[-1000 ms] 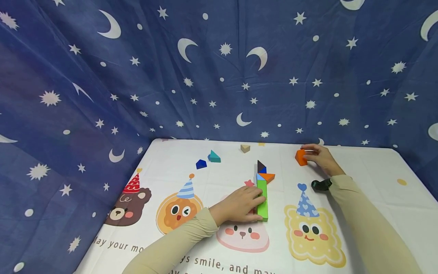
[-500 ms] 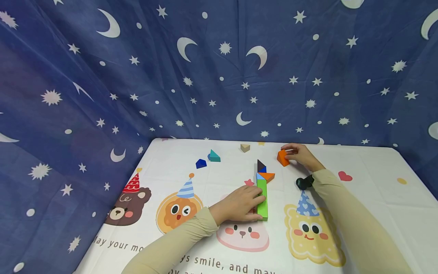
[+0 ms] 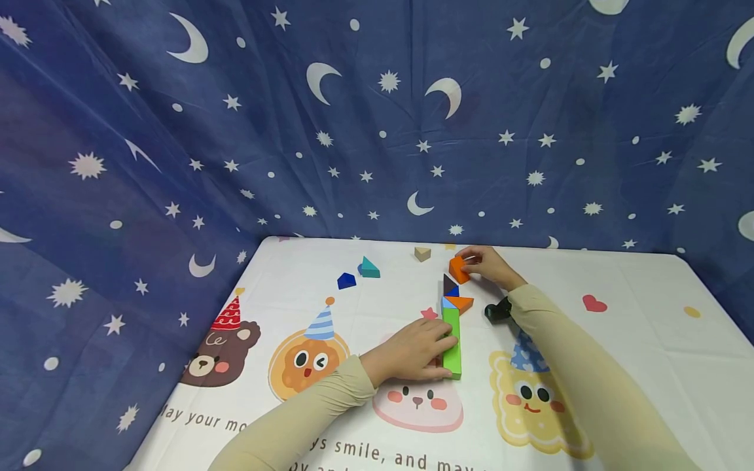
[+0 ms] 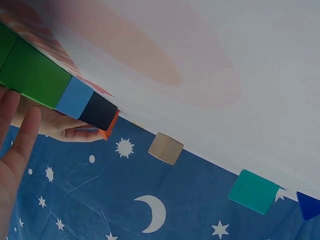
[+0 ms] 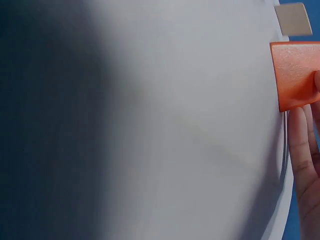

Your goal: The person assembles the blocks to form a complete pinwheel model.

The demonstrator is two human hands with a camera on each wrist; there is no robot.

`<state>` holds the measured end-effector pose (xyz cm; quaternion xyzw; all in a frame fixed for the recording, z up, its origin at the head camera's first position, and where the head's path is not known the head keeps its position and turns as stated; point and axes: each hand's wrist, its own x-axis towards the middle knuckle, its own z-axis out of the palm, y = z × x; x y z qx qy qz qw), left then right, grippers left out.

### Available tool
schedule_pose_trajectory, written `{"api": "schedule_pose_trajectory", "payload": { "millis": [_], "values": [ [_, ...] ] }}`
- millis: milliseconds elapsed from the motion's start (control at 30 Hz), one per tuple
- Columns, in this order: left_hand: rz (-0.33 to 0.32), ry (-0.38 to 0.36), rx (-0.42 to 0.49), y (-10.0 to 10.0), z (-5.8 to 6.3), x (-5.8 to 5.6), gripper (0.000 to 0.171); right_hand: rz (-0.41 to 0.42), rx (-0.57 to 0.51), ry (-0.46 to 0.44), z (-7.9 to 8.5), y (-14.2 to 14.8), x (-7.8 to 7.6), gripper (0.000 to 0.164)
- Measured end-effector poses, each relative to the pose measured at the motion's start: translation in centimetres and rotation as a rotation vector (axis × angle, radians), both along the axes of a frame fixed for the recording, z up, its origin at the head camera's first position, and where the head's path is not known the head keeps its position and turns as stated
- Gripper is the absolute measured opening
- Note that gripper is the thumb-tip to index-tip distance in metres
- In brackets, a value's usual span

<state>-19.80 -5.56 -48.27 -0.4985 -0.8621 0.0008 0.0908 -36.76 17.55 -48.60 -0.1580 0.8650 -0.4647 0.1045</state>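
My right hand (image 3: pixel 487 267) pinches an orange block (image 3: pixel 459 269) between thumb and fingers, just beyond the row of blocks. In the right wrist view the same orange block (image 5: pixel 296 75) shows a flat side. My left hand (image 3: pixel 412 350) rests its fingers on a long green block piece (image 3: pixel 451 343); the left wrist view shows two fairly straight fingers (image 4: pixel 24 142) against it. In line beyond the green lie a light blue piece (image 3: pixel 448 303), an orange triangle (image 3: pixel 463 304), a blue piece (image 3: pixel 453 292) and a black triangle (image 3: pixel 449 285).
Towards the back lie a wooden triangle block (image 3: pixel 422 254), a teal block (image 3: pixel 369 268) with a bluish shape behind it, and a dark blue block (image 3: pixel 346 280). A black device (image 3: pixel 497 311) sits by the right wrist. A starry blue curtain (image 3: pixel 365 111) backs the white tablecloth (image 3: pixel 642 366).
My right hand has carried the orange block leftwards across the back of the table, to beside the far end of the row. The left hand has stayed on the green block.
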Motion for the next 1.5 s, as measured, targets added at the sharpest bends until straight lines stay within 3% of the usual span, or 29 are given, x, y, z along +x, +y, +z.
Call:
{"api": "schedule_pose_trajectory", "payload": {
  "millis": [200,467,733,933,1067,1333,1500],
  "values": [
    [0.003,0.0,-0.008,0.0,0.1,0.1,0.051,-0.035,0.048,0.038,0.1,-0.8,-0.2,0.032],
    [-0.002,0.004,-0.005,0.1,0.0,0.0,0.052,-0.18,0.054,0.045,0.3,-1.0,-0.2,0.028],
    [-0.002,0.006,0.0,0.1,0.1,0.1,0.052,-0.173,0.041,0.018,0.3,-1.5,-0.1,0.029],
    [-0.006,0.021,0.004,0.0,0.0,0.0,0.052,-0.056,0.014,0.002,0.4,-2.1,0.1,0.026],
    [-0.007,0.022,0.009,0.0,0.0,0.0,0.051,0.043,0.055,0.016,0.6,-2.3,0.1,0.028],
    [-0.005,0.021,0.002,0.0,0.1,0.0,0.05,0.359,0.125,0.014,1.1,-2.3,0.5,0.036],
    [-0.004,0.014,-0.002,0.0,0.0,-0.1,0.049,0.414,0.16,-0.015,1.7,-2.7,1.0,0.038]
  ]
}}
